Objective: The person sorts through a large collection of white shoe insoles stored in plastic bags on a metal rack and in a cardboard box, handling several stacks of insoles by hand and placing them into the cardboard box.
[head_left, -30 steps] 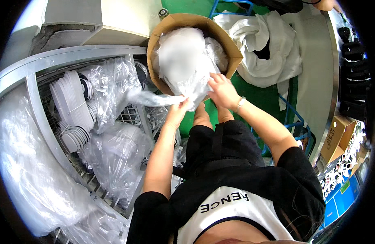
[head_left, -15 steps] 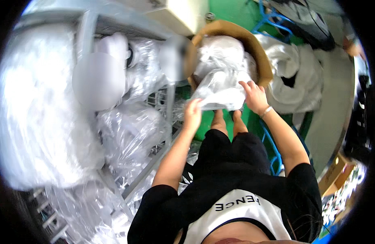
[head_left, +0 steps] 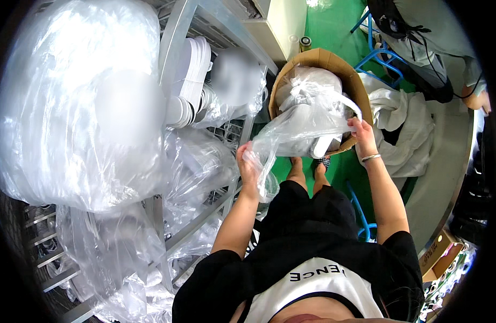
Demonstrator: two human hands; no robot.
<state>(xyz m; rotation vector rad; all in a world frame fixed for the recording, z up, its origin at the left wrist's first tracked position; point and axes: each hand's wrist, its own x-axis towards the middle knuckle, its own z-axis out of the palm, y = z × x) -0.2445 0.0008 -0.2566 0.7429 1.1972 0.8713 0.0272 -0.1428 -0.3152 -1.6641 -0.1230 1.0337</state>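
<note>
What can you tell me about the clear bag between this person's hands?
The bag is thin, wrinkled, see-through film that looks like plastic. It is spread between the left hand and the right hand, each gripping an edge, across the near side of the box. A loose, crumpled end hangs beside the left hand. Whether it joins the bundle inside is unclear.

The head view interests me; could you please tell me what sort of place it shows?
It is probably a factory workshop or packing area: a metal rack holds stacks of flat white pieces, and an open cardboard box has a clear plastic bag at its mouth.
</note>
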